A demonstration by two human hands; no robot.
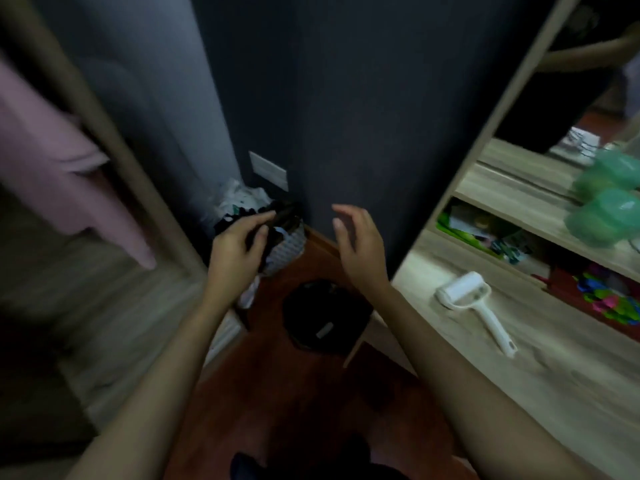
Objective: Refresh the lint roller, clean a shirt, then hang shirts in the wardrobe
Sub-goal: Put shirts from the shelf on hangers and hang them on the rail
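Pink garment [52, 174]: seen hanging at far left inside the wardrobe [114, 140] frame; blurred, so the type is not confirmed.
Left hand [235, 251]: fingers curled round a dark item [282, 220], held just above the basket [289, 252].
Dark item: too dark and blurred to be named; possibly a garment or hangers.
Basket: grey, set on the floor in the corner, filled with mixed dark and white cloth.
Bin [322, 313]: round, black, on the floor between the two forearms.
Right hand [356, 244]: open, fingers loosely spread, nothing held; raised near the dark wall, apart from the left hand.
Lint roller [474, 306]: lying on the desk [554, 393] at right, untouched by either hand, well apart from both.
Roller look: white throughout, the roll pale and clean-looking, handle pointed toward the near desk edge.
Step judged: something is being taken from the basket, likely for cleaning or hanging; roller set aside.
Next move calls for: the dark item to be lifted clear with both hands and spread out so it can be identified.
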